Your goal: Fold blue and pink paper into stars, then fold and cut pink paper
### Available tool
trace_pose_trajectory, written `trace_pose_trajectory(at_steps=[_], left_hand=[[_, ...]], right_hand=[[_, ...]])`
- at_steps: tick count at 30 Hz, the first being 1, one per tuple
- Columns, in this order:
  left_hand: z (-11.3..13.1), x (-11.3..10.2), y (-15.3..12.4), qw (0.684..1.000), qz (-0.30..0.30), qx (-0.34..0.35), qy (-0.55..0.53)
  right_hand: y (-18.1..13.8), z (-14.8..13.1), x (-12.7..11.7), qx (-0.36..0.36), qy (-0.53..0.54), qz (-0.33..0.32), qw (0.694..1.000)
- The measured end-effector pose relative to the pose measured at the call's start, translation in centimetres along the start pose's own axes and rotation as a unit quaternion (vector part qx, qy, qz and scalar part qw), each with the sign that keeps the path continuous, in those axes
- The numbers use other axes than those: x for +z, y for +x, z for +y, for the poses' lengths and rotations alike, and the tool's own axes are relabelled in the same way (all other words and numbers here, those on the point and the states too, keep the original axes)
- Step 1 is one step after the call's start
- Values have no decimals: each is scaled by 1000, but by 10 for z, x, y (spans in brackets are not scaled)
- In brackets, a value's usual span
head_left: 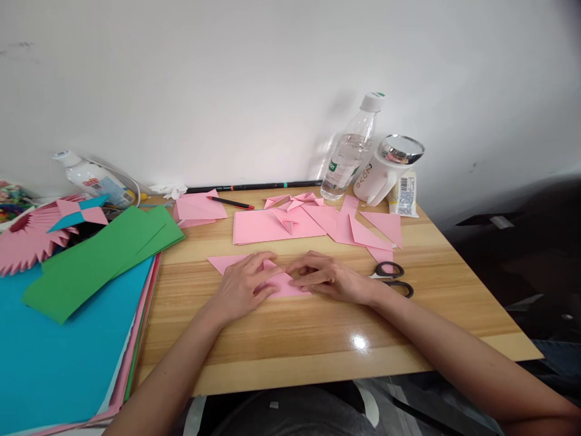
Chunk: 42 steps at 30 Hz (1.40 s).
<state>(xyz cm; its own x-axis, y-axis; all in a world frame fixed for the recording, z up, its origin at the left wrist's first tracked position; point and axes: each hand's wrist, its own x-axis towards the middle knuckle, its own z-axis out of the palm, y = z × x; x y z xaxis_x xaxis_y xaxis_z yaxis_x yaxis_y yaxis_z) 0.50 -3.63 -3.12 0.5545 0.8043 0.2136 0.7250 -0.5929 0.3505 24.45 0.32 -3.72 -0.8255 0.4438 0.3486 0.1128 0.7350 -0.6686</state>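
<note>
A folded piece of pink paper [285, 286] lies on the wooden table under both my hands, with one pointed corner sticking out to the left. My left hand [247, 281] holds it down, with index finger and thumb set across its middle. At the right end of the paper, the bent fingers of my right hand [329, 278] pinch its edge, partly covering it. The fingertips of both hands nearly meet near the upper fold. Black-handled scissors [394, 280] rest just beyond my right wrist, blades partly hidden.
Behind my hands lie pink sheets [272, 227], folded pink pieces [295, 201] and a red-black pen [231, 203]. A water bottle [349, 154] and white mug [381, 172] stand by the wall. Green paper [100, 254] and blue sheets [68, 357] occupy the left.
</note>
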Motion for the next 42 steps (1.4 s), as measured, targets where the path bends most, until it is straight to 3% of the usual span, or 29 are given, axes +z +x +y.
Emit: trace_pose_trajectory(at_steps=[42], left_hand=[[-3,0,-1,999,5,-7,-44]], right_hand=[[-3,2,-1,20,12,-17,1000]])
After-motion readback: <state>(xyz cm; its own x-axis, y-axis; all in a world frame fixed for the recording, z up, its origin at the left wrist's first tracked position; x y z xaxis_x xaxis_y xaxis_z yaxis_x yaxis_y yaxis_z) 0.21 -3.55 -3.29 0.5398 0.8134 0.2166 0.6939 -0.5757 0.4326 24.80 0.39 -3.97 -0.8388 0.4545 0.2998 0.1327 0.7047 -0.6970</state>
